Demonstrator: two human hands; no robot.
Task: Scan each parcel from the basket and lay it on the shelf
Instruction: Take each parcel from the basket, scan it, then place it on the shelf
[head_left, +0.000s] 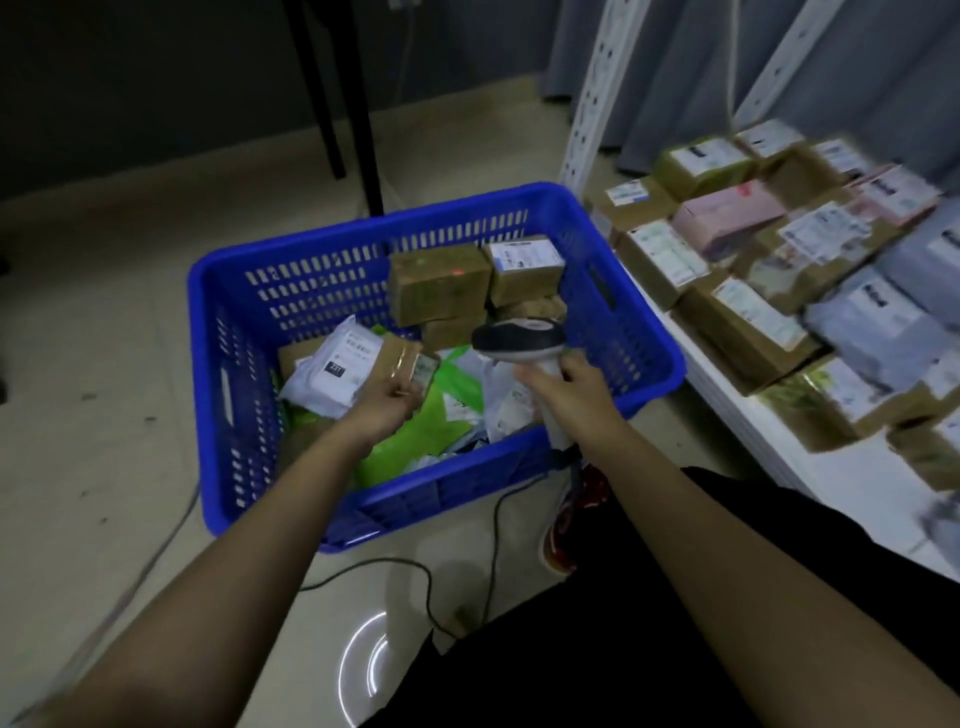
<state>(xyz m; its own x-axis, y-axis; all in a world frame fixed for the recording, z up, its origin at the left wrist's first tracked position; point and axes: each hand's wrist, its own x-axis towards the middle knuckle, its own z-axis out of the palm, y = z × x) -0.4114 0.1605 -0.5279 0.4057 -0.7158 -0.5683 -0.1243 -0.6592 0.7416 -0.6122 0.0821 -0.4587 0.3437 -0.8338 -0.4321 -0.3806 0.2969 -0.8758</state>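
Parcels sit in the blue basket (249, 291) on the floor: brown boxes stacked at the far side, white and green mailers heaped nearer the person. The left hand (387, 402) reaches into the heap, fingers curled around a small brown parcel (410, 366) that lies just past the fingertips' grip, still down among the mailers; the exact pinch is blurred, so it probably holds the parcel by one edge only. The right hand (563, 387) wraps its fingers tight round the handle of the scanner (519, 338), head pointing beyond the knuckles at the stacked boxes. A red dot shows on the top brown box (439, 283), well ahead of the fingers, not on the held parcel.

Risks: the scanner reads the wrong label, since the beam lands on a box still stacked. The edge grip may slip and drop the parcel back into the loose mailers. The scanner cable (457, 571) trails on the floor under the right wrist and could snag. The shelf (810, 457) to the right of the right hand is crowded, so a new parcel could nudge others off.
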